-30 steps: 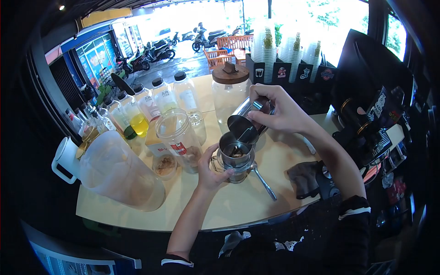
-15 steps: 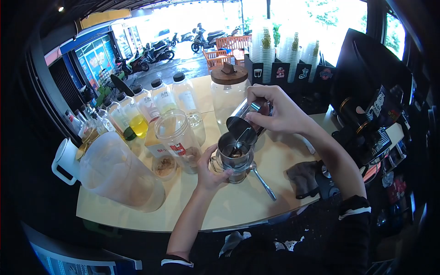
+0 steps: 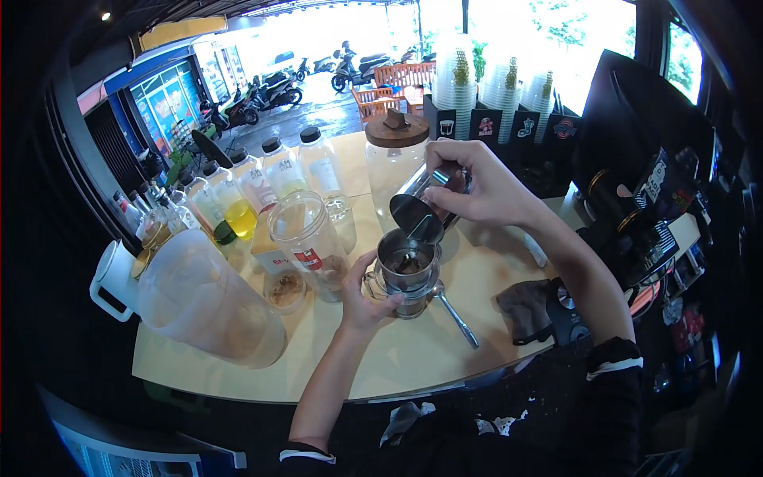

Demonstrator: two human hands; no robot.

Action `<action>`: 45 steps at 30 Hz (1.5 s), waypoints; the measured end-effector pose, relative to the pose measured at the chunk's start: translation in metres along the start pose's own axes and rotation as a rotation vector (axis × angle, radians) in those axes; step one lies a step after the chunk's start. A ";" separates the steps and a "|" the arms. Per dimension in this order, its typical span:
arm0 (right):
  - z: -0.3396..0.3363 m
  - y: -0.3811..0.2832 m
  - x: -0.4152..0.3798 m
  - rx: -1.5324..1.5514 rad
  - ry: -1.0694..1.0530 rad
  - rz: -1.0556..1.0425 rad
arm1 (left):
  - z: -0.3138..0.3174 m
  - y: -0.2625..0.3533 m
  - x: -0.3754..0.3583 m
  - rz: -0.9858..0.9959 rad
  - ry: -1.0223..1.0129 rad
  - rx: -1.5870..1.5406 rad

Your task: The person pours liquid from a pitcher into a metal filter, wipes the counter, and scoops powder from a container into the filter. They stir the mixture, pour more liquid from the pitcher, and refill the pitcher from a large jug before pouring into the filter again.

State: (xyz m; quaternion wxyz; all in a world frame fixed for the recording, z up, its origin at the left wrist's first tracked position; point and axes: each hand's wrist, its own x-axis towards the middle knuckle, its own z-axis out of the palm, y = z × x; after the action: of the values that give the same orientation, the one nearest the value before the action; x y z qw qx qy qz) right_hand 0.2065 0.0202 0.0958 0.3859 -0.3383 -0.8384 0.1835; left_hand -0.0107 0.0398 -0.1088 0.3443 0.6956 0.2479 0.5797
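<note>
My right hand point(image 3: 477, 179) grips a shiny metal pitcher point(image 3: 421, 213), tilted with its mouth down to the left. A thin stream seems to run from it into a metal filter cup point(image 3: 407, 258), which has something dark inside. The filter cup sits on a clear glass cup point(image 3: 411, 304). My left hand point(image 3: 367, 298) wraps its fingers round the left side of the cups, thumb in front. A metal spoon point(image 3: 458, 320) lies just to the right. An open clear jar point(image 3: 306, 238) with a red label stands left of the cups, beside a small tub point(image 3: 284, 291).
At the left of the table point(image 3: 187, 367) is a large pale pitcher point(image 3: 211, 302). Behind stand several capped bottles point(image 3: 282, 167) and a wooden-lidded jar point(image 3: 397, 175). A dark cloth point(image 3: 524, 310) lies right. Stacked plastic cups point(image 3: 455, 91) rise at the back.
My right hand and the metal pitcher have shifted slightly up and left, with the pitcher still tilted. My left hand stays on the cups.
</note>
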 end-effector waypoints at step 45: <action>0.014 -0.002 0.013 -0.052 0.030 -0.101 | -0.001 0.000 0.000 -0.010 -0.015 0.006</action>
State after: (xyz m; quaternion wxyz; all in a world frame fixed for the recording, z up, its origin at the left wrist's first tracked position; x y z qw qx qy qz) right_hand 0.1888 0.0271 0.0952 0.3982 -0.3082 -0.8531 0.1369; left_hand -0.0113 0.0401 -0.1085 0.3467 0.6998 0.2505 0.5721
